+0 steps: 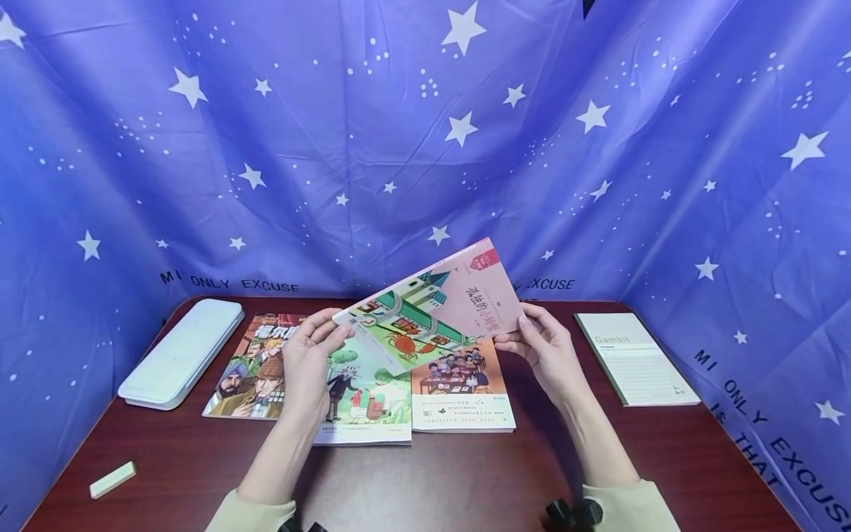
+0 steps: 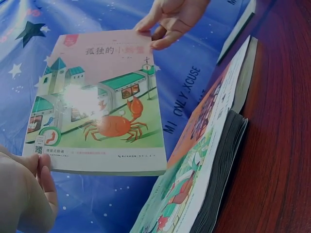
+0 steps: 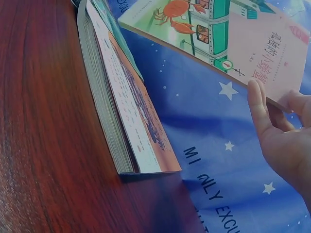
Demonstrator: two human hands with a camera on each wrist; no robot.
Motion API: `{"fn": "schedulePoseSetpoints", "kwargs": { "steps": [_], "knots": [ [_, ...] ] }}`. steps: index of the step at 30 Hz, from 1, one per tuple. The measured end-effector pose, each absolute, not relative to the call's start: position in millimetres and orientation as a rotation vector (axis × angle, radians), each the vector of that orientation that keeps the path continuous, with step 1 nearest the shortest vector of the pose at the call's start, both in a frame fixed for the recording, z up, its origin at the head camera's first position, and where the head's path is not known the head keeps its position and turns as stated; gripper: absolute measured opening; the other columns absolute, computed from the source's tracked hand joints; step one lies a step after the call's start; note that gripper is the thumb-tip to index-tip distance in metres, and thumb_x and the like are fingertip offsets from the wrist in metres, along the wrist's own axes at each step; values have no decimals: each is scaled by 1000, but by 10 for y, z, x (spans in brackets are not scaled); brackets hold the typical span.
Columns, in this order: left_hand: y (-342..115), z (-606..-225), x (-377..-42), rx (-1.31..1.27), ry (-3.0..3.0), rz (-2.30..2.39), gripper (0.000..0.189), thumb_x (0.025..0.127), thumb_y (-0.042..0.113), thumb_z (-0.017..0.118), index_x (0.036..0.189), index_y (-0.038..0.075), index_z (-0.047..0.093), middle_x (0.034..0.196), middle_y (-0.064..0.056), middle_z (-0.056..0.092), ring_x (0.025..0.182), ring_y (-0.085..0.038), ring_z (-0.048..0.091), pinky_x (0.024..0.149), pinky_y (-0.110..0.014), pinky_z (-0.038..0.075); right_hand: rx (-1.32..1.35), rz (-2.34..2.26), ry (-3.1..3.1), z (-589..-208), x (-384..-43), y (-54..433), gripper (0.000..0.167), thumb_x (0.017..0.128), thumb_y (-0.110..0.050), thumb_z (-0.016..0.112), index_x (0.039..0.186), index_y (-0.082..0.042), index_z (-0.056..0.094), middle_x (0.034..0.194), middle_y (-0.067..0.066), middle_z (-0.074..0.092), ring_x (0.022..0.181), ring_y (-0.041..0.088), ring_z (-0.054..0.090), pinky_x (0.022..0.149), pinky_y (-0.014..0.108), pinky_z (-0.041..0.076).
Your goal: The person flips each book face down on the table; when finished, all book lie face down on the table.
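A pink and green picture book (image 1: 432, 310) with a red crab on its cover is held in the air, tilted, above other books. My left hand (image 1: 312, 355) pinches its lower left corner between thumb and fingers. At the opposite end, my right hand (image 1: 545, 347) pinches the book's edge near the title. Beneath it on the table lie a green illustrated book (image 1: 368, 414) and an orange and white book (image 1: 465, 414). A comic-style book (image 1: 249, 377) with a man in a cap lies left of them, partly hidden by my left hand.
A white case (image 1: 182, 355) lies at the table's left edge, and a small pale bar (image 1: 112, 480) rests nearer the front. On the right is a Gambit notepad (image 1: 638, 358). A blue star-patterned cloth (image 1: 399, 148) hangs behind the dark red table (image 1: 425, 488).
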State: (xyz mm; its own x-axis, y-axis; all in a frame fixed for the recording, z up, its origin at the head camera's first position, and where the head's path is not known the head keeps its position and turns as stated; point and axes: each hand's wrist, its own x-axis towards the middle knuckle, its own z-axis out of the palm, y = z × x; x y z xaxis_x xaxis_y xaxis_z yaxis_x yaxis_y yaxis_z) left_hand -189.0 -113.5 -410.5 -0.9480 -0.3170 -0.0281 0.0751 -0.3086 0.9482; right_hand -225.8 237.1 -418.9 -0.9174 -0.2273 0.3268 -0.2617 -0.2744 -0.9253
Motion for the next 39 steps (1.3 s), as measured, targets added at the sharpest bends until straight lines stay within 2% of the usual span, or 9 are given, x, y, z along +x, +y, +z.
{"fn": "schedulePoseSetpoints", "kwargs": {
  "steps": [8, 14, 19, 25, 30, 35, 39],
  "knots": [
    [-1112, -4115, -1891, 239, -1645, -2370, 22, 97, 0, 66, 118, 6, 65, 90, 14, 78, 90, -4, 74, 91, -24, 54, 637, 2400, -1826, -4183, -2271, 2360, 34, 108, -9, 48, 139, -1, 58, 119, 6, 74, 104, 20, 75, 96, 37, 62],
    [-1106, -4125, -1887, 212, -1663, -2363, 25, 98, 0, 64, 123, 2, 63, 96, 15, 78, 95, -3, 73, 95, -24, 55, 631, 2403, -1799, -4170, -2267, 2347, 35, 109, -8, 47, 141, 1, 58, 121, 6, 72, 106, 21, 74, 99, 38, 61],
    [-1092, -4125, -1894, 144, -1591, -2389, 27, 98, -4, 62, 125, -2, 63, 105, 8, 80, 97, -8, 75, 100, -24, 57, 632, 2409, -1782, -4163, -2271, 2340, 38, 109, -8, 46, 145, 1, 55, 120, 6, 73, 107, 20, 73, 100, 38, 60],
    [-1081, -4119, -1889, 95, -1564, -2398, 28, 99, -6, 58, 126, -3, 63, 116, -2, 79, 104, -17, 75, 106, -27, 55, 688, 2406, -1776, -4174, -2286, 2346, 44, 111, -11, 39, 152, 4, 44, 125, 6, 71, 112, 20, 72, 105, 37, 58],
    [-1079, -4129, -1897, 74, -1517, -2428, 28, 98, -8, 56, 126, -5, 63, 118, -5, 78, 104, -19, 75, 107, -29, 55, 740, 2431, -1742, -4185, -2293, 2348, 46, 113, -13, 35, 150, 13, 41, 132, 14, 70, 117, 21, 71, 107, 38, 56],
    [-1078, -4126, -1892, 9, -1455, -2470, 28, 100, -6, 53, 126, -9, 61, 118, -6, 78, 101, -18, 74, 108, -32, 55, 688, 2437, -1756, -4172, -2279, 2342, 48, 112, -14, 39, 146, 19, 40, 137, 19, 67, 116, 16, 72, 107, 38, 56],
    [-1078, -4128, -1888, -30, -1378, -2517, 27, 105, 2, 49, 126, -11, 60, 117, -8, 77, 98, -17, 73, 107, -33, 55, 643, 2446, -1743, -4157, -2269, 2342, 47, 111, -15, 42, 142, 21, 44, 133, 17, 70, 113, 15, 72, 105, 36, 57]
  ]
}}
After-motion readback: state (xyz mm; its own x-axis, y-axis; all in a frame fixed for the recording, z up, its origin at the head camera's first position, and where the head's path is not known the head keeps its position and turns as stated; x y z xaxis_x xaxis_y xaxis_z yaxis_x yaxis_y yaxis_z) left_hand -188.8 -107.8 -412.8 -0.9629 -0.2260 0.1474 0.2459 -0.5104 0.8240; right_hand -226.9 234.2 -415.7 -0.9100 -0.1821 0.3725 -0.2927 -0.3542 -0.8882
